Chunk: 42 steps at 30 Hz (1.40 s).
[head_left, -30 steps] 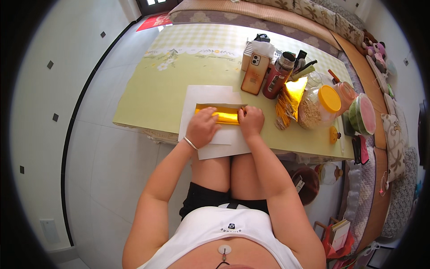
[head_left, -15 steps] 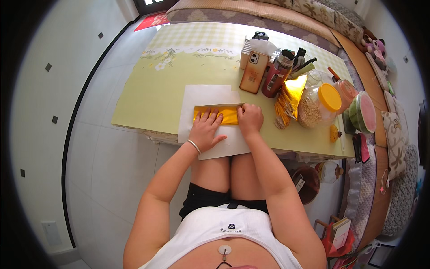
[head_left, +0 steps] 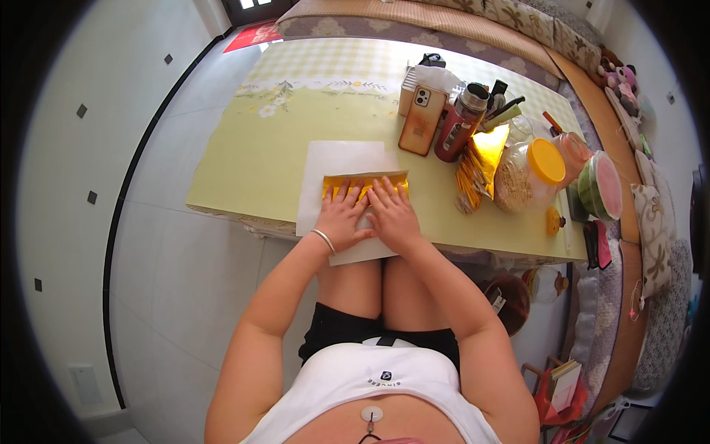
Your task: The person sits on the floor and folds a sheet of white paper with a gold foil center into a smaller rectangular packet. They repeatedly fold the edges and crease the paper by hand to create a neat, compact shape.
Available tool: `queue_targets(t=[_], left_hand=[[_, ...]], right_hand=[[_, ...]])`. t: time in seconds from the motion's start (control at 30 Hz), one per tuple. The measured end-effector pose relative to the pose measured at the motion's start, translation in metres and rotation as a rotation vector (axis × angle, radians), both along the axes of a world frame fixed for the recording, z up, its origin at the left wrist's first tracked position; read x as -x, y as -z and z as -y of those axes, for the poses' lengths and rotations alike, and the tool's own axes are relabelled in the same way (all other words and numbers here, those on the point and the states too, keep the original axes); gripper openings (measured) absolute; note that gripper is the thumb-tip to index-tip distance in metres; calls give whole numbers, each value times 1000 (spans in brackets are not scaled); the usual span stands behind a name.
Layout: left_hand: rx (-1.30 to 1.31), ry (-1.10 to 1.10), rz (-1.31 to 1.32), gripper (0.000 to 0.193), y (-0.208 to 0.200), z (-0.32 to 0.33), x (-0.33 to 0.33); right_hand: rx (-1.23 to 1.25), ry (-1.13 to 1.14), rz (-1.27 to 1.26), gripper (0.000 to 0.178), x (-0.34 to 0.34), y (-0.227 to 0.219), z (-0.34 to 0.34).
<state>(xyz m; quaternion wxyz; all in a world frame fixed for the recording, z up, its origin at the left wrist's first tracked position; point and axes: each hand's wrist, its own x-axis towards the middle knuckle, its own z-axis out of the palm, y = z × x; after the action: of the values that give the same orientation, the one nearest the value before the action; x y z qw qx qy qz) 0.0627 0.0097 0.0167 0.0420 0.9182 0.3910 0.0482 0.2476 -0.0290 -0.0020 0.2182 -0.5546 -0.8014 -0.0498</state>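
Note:
A folded strip of shiny gold paper [head_left: 401, 180] lies on white paper [head_left: 314, 189] at the table's near edge. My left hand [head_left: 342, 220] rests flat on the strip's left part, fingers stretched out. Beside it, my right hand [head_left: 392, 214] presses flat on the middle and right part, its fingers also straight. The two hands nearly meet at the index fingers. Both palms cover much of the strip's near edge, and neither hand grips anything.
A phone [head_left: 421, 122] leans upright behind the paper. To its right are a dark red flask [head_left: 460, 126], a pile of folded gold pieces [head_left: 467, 177], a jar with a yellow lid [head_left: 545, 161] and a watermelon-patterned container [head_left: 597, 185]. A bin [head_left: 510, 300] stands below the table's right side.
My right hand has released the strip's right end, moved left and flattened onto the gold paper. My left hand stays spread on the strip.

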Motion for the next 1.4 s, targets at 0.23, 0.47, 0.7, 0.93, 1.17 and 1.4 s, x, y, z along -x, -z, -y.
queue_targets(t=[0.23,0.47,0.7,0.93,1.17,1.4], left_hand=[[112,-68,-84,97,-4,-11,33],[157,-131,-190,96,-20,-16,40],[-33,-139,-117,78,-17,-18,27],[-274,-28,59,43,3,-10,-5],[-232,0,143,42,-1,-12,9],[-175,-110,124,27,-8,-8,-10]], right_hand=[[219,85,18,60,-42,9,4],[268,-1,349,33,-34,-35,-11],[225,-3,406,30,-16,-48,-20],[26,-137,155,45,1,5,-13],[31,11,330,14,-26,-25,-12],[-229,-75,247,9,-26,-17,-27]])
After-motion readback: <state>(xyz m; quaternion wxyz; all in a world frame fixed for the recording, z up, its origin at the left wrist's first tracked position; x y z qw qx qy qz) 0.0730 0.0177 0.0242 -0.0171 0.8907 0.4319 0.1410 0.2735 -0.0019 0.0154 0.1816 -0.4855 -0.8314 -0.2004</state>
